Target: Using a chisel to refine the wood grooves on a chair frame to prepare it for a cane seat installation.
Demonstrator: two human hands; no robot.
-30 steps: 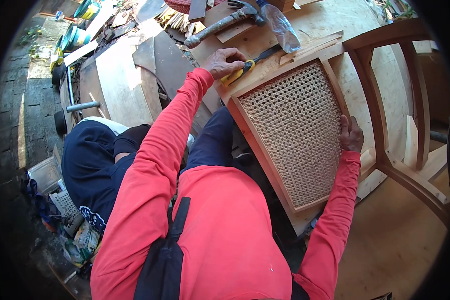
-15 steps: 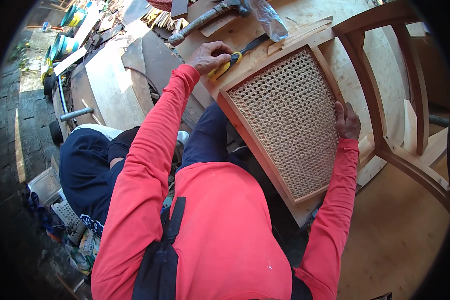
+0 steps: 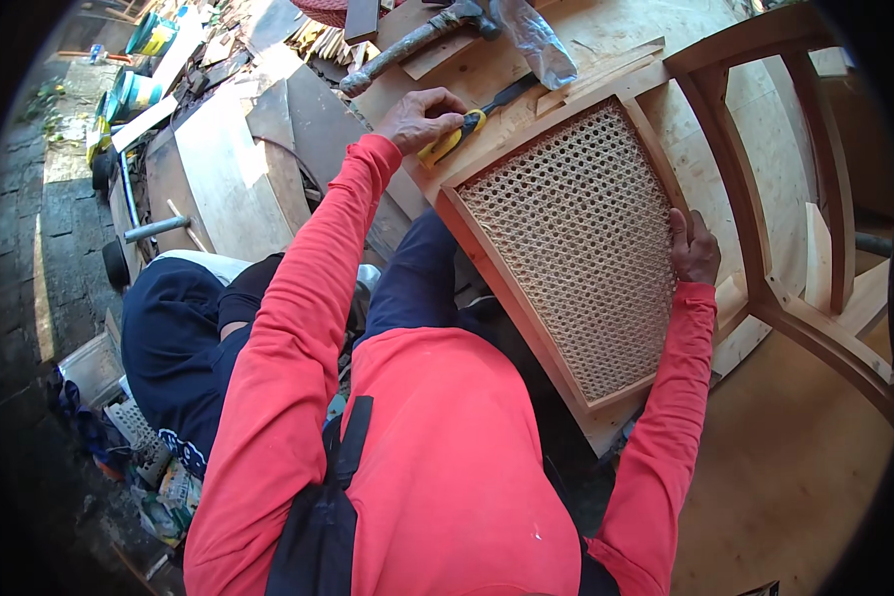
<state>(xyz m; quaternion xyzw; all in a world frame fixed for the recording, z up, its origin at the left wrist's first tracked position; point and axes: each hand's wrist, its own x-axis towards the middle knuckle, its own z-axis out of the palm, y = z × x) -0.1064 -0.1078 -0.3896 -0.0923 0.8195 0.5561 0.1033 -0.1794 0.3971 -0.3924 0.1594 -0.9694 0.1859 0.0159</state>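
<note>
A wooden chair lies on the worktable, its seat frame [image 3: 512, 298] filled with woven cane webbing [image 3: 576, 248]. Its curved back [image 3: 740, 164] extends off to the right. My left hand [image 3: 422, 119] is closed at the handle end of a chisel [image 3: 454, 137], which has a yellow and black grip and a dark flat blade pointing away to the right. The chisel rests on the wood beyond the seat's far left corner. On the seat's right rail, my right hand [image 3: 695, 246] grips the frame, thumb on the cane side and fingers over the outer edge.
Beyond the chisel lie a worn hammer [image 3: 412, 50] and a clear plastic bag [image 3: 536, 45]. Wood sheets [image 3: 228, 159] and scrap pile up at far left, near teal buckets [image 3: 134, 91]. Another person in dark clothing [image 3: 174, 333] is bent low at my left.
Both hands keep their holds on the chisel and the seat frame. The whole view has shifted very slightly; nothing else visibly differs.
</note>
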